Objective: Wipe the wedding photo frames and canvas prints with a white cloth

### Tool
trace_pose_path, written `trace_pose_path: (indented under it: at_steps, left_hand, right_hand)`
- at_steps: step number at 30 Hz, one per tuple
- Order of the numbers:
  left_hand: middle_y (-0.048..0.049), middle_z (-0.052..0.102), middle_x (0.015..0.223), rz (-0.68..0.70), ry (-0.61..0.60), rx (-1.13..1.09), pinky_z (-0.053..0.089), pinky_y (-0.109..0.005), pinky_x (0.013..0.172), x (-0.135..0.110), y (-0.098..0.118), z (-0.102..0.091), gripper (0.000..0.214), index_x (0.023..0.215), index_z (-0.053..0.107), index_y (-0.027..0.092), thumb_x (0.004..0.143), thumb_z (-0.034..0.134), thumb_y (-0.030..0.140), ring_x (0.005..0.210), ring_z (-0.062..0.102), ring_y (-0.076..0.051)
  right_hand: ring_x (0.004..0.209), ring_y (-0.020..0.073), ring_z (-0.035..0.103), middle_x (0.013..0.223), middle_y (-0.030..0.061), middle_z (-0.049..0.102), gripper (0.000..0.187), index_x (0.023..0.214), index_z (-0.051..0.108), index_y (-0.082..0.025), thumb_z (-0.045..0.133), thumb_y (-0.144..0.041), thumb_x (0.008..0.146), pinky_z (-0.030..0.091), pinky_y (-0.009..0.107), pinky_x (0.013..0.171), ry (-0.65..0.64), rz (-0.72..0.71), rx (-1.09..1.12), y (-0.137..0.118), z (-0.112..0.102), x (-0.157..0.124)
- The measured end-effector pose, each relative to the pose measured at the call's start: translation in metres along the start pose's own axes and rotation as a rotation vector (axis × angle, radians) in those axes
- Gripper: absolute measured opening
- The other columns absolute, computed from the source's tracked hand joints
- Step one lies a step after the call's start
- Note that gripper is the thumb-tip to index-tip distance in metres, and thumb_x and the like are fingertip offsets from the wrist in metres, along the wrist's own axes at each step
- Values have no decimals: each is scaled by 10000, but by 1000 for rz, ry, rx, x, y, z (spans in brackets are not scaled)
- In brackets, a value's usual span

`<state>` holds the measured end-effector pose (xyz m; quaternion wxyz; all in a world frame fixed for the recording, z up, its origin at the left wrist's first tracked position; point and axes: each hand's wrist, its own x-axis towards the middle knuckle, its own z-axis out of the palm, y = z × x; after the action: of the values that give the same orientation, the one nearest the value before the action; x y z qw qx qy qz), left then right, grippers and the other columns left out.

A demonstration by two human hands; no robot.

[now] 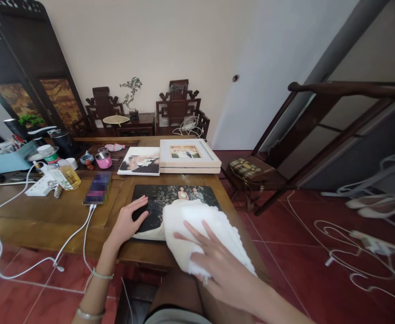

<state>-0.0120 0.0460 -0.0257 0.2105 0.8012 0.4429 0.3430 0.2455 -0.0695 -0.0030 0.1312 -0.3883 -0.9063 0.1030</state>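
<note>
A dark wedding photo panel (156,193) lies flat near the front edge of the wooden table, with two people pictured at its upper right. My left hand (131,218) rests open on the panel's left side, fingers stretched over its surface. A thick white cloth (214,216) covers the lower right of the panel and hangs past the table edge. On top of that cloth is my right hand (214,261), some fingers spread and pressing, others bent at the cloth's near edge. Part of the panel is hidden beneath the cloth.
Behind the panel lie a white-framed photo (193,164) and a photo book (139,157). Left are a phone (97,188) with white cables, a power strip (39,186), a bottle (69,175) and a pink cup (103,159). A wooden chair (271,173) stands right.
</note>
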Motion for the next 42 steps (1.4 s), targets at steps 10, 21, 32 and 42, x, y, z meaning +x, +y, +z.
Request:
trace_pose_path:
  at_steps: [10, 21, 32, 42]
  left_hand:
    - [-67, 575, 1266, 17, -2, -6, 372, -433, 1057, 0, -3, 0, 343, 1162, 604, 208, 846, 522, 314, 1216, 498, -216]
    - [-67, 571, 1271, -11, -9, -4, 377, -416, 1054, 0, 1, -1, 347, 1164, 606, 203, 849, 520, 321, 1211, 502, -215]
    - [-65, 570, 1271, 5, 2, -7, 373, -423, 1058, -1, -3, 0, 347, 1163, 605, 207, 843, 523, 313, 1209, 505, -215]
    - [-50, 583, 1257, -17, 42, -16, 397, -403, 1040, 0, -2, 0, 330, 1164, 607, 219, 886, 449, 297, 1193, 521, -205]
  right_hand:
    - [1335, 325, 234, 1182, 182, 582, 274, 1061, 580, -138, 413, -167, 846, 181, 641, 1000, 88, 184, -91, 82, -10, 114]
    - [1381, 319, 2, 1478, 34, 292, 352, 968, 583, -204, 495, -113, 640, -46, 656, 1040, -6, -27, 71, -19, 18, 31]
    - [1328, 317, 256, 1164, 170, 595, 277, 1061, 578, -149, 409, -177, 844, 179, 626, 1006, 102, 173, -81, 67, -4, 117]
    - [1382, 305, 59, 1413, 50, 410, 297, 960, 586, -210, 508, -144, 681, -11, 628, 1057, 36, -31, 31, -6, 19, 65]
